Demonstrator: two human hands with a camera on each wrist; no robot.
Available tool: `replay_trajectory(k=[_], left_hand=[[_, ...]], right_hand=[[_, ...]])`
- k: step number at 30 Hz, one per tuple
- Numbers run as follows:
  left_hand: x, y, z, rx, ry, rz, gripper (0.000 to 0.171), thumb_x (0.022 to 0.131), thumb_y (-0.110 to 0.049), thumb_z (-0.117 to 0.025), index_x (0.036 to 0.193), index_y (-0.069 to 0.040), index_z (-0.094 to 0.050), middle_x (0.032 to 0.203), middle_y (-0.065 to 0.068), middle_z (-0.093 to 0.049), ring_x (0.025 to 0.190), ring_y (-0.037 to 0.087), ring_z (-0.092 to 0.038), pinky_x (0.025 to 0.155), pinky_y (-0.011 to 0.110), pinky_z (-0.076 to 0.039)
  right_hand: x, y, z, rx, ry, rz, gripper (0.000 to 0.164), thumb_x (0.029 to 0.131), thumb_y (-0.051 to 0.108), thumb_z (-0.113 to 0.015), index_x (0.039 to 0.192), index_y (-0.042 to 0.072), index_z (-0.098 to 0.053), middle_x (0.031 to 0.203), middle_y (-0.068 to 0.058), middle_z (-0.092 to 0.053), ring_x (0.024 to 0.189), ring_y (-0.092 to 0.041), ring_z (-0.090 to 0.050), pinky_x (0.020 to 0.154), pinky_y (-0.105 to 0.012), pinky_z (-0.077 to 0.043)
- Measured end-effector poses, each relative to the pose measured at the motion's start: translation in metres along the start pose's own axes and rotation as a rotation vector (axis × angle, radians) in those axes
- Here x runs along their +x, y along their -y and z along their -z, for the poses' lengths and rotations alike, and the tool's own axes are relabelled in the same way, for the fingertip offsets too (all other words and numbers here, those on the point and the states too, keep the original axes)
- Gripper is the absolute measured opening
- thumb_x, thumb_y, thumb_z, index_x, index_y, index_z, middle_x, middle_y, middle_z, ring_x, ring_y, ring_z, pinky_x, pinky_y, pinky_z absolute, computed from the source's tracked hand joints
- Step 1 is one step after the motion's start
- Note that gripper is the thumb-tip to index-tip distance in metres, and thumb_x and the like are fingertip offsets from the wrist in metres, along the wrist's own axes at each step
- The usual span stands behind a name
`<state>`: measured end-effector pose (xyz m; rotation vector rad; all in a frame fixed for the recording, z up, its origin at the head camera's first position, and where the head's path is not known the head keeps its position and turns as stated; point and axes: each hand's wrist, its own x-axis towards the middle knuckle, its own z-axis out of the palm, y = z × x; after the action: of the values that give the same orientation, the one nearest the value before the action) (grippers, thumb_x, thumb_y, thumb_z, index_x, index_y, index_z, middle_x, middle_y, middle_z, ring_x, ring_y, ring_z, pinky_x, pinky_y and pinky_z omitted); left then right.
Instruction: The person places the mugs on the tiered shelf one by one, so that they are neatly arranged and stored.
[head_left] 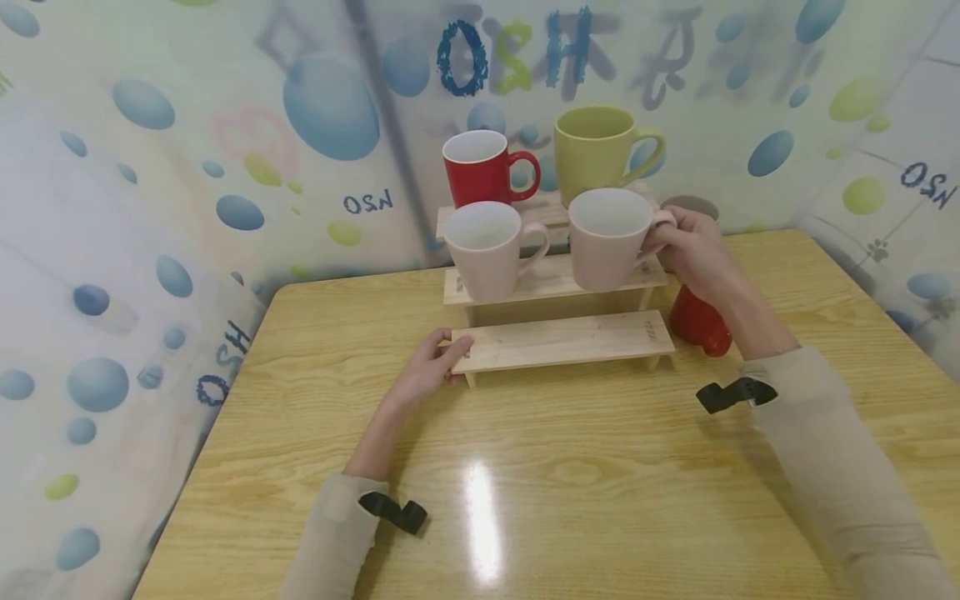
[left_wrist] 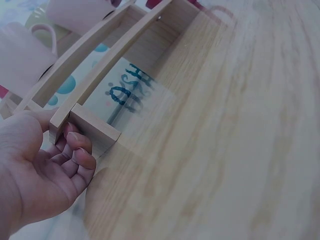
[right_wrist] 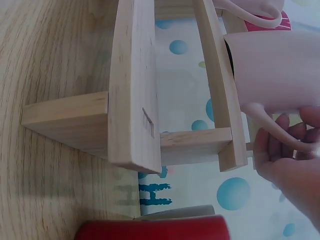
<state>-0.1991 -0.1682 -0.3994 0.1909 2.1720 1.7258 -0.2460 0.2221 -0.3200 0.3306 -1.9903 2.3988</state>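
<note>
A three-step wooden mug rack (head_left: 562,340) stands at the back of the table. My left hand (head_left: 429,367) grips the left end of its lowest board, thumb on top and fingers curled beneath, as the left wrist view shows (left_wrist: 50,165). On the middle step, my right hand (head_left: 697,246) pinches the handle of the right pink mug (head_left: 609,242); the right wrist view shows that mug (right_wrist: 280,70) upright at the board's end. Left of it on the same step is another pink mug (head_left: 486,254). A red mug (head_left: 477,173) and a yellow-green mug (head_left: 594,154) occupy the top step.
A second red mug (head_left: 693,321) is on the table right of the rack, partly behind my right wrist. Behind my right hand, a greyish mug (head_left: 693,205) shows only its top. A patterned backdrop (head_left: 330,192) rises directly behind the wooden table (head_left: 570,483).
</note>
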Motion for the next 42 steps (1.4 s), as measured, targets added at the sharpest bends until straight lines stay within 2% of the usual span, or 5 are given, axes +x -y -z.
replay_trajectory(k=[7,18,25,34,42], left_hand=[[0.010,0.020,0.002,-0.006,-0.024,-0.011,0.039,0.104,-0.041,-0.056,0.108,-0.009,-0.035,0.103,0.006,-0.057,0.064,0.017,-0.046,0.064,0.030,-0.042],[0.011,0.022,0.001,-0.007,-0.021,-0.034,0.045,0.102,-0.046,-0.058,0.106,-0.009,-0.034,0.103,0.007,-0.057,0.064,0.017,-0.046,0.062,0.028,-0.040],[0.012,0.023,0.001,-0.019,-0.022,-0.031,0.044,0.103,-0.045,-0.057,0.106,-0.009,-0.033,0.104,0.008,-0.056,0.064,0.017,-0.046,0.062,0.028,-0.041],[0.011,0.024,0.002,0.001,-0.021,-0.033,0.044,0.103,-0.046,-0.057,0.104,-0.009,-0.033,0.101,0.007,-0.056,0.065,0.018,-0.046,0.062,0.028,-0.040],[0.011,0.022,0.001,-0.007,-0.022,-0.034,0.041,0.104,-0.043,-0.056,0.105,-0.009,-0.034,0.102,0.007,-0.056,0.065,0.017,-0.046,0.062,0.029,-0.041]], right_hand=[[-0.004,-0.001,0.003,-0.009,0.029,0.027,0.008,0.099,-0.001,-0.057,0.102,0.006,-0.054,0.102,-0.001,-0.063,0.098,-0.016,-0.057,0.087,-0.023,-0.048],[-0.023,0.005,0.032,-0.111,0.062,0.076,0.024,0.103,0.002,-0.050,0.124,0.015,-0.051,0.121,-0.001,-0.055,0.115,-0.014,-0.049,0.103,-0.028,-0.032],[-0.040,0.006,0.056,-0.050,0.084,0.131,0.026,0.103,-0.003,-0.047,0.124,0.011,-0.052,0.112,-0.003,-0.062,0.106,-0.013,-0.060,0.094,-0.020,-0.042],[-0.063,0.007,0.079,-0.066,0.046,0.129,0.027,0.103,-0.006,-0.046,0.125,0.008,-0.054,0.111,-0.003,-0.066,0.107,-0.012,-0.062,0.096,-0.018,-0.038],[-0.081,0.005,0.095,0.011,0.115,0.193,0.031,0.102,-0.014,-0.040,0.126,0.000,-0.052,0.112,-0.009,-0.067,0.108,-0.016,-0.065,0.097,-0.018,-0.043]])
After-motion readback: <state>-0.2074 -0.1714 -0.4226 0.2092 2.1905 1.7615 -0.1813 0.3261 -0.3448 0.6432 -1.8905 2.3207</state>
